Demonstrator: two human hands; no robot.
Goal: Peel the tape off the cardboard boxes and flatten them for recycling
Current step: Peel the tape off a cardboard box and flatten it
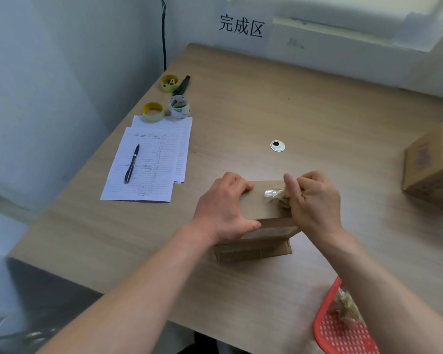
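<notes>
A small brown cardboard box (260,213) stands on the wooden table (241,103) in front of me. My left hand (223,210) grips its left side, fingers curled over the far top edge and thumb on the near face. My right hand (315,198) pinches a crumpled strip of clear tape (275,195) that rises from the box's top right part. A second, closed cardboard box (432,164) sits at the table's right edge.
Lined paper sheets (149,162) with a black pen (132,163) lie at the left. Behind them are tape rolls (152,111) and a yellow dispenser (168,83). A red basket (340,325) with crumpled tape stands at the bottom right. A cable grommet (277,145) is mid-table.
</notes>
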